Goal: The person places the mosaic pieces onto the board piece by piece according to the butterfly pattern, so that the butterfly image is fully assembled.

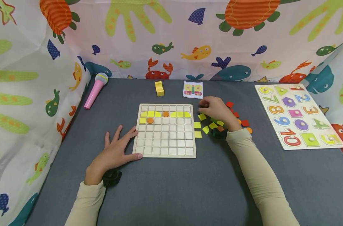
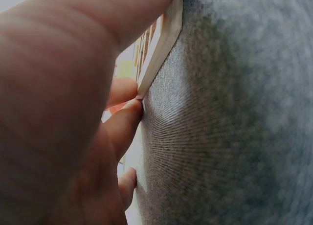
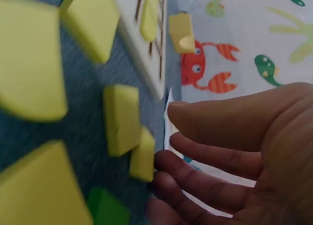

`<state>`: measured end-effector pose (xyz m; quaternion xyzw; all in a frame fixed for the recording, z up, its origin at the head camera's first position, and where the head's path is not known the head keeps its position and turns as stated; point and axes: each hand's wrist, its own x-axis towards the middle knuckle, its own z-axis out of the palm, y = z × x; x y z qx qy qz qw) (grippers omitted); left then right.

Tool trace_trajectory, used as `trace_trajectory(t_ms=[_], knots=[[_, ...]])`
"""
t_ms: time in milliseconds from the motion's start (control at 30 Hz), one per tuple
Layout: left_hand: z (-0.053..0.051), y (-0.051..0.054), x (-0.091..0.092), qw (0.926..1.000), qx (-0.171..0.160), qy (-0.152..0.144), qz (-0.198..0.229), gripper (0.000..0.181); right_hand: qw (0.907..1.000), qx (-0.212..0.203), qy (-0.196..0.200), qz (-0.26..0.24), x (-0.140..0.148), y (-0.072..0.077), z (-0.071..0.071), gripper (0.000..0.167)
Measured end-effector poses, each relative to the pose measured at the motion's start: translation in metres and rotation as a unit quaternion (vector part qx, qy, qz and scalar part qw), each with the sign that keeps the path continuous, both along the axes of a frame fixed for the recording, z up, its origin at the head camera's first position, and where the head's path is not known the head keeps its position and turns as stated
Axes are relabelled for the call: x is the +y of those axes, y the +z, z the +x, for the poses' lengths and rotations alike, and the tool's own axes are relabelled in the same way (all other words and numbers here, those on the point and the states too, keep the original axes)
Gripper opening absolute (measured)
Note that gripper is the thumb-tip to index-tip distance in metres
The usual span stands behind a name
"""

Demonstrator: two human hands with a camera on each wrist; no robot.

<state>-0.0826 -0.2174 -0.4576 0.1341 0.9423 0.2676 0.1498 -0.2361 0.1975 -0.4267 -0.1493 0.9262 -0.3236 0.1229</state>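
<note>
A pale grid board [image 1: 167, 143] lies in the middle of the head view. Yellow pieces [image 1: 150, 113] and two orange discs [image 1: 166, 114] sit in its upper rows. My left hand [image 1: 115, 153] is spread at the board's left side, with the thumb at the near left corner and fingertips touching the edge. Close to the butterfly picture card [image 1: 193, 90], my right hand [image 1: 216, 110] hovers with loosely bent fingers. The right wrist view shows a gap between thumb [image 3: 215, 122] and fingers, with nothing held. Loose yellow pieces [image 3: 121, 120] lie beside that hand.
Red squares [image 1: 245, 123], orange discs and green pieces are scattered around the right wrist. A number puzzle board [image 1: 297, 117] lies at the right. Yellow blocks [image 1: 159, 88] stand behind the grid, and a pink microphone [image 1: 95, 91] lies far left. Printed cloth [image 1: 126, 62] borders the table.
</note>
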Motion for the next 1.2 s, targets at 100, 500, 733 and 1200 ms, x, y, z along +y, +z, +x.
trace_trajectory(t_ms=[100, 500, 733, 1200], knots=[[0.0, 0.0, 0.0, 1.0, -0.002, 0.001, 0.0, 0.1, 0.9997, -0.001, 0.01, 0.021, 0.003, -0.001, -0.001, 0.031], [0.0, 0.003, -0.001, 1.0, -0.001, 0.001, -0.002, 0.1, 0.9992, 0.002, 0.02, 0.033, 0.004, -0.006, -0.002, 0.018], [0.0, 0.004, -0.001, 1.0, -0.004, 0.0, 0.001, 0.1, 0.9999, 0.012, -0.006, -0.008, 0.0, -0.008, -0.001, 0.006], [-0.002, -0.001, -0.001, 1.0, -0.004, -0.004, 0.001, 0.101, 0.995, 0.017, -0.007, -0.098, -0.031, 0.002, 0.003, 0.009]])
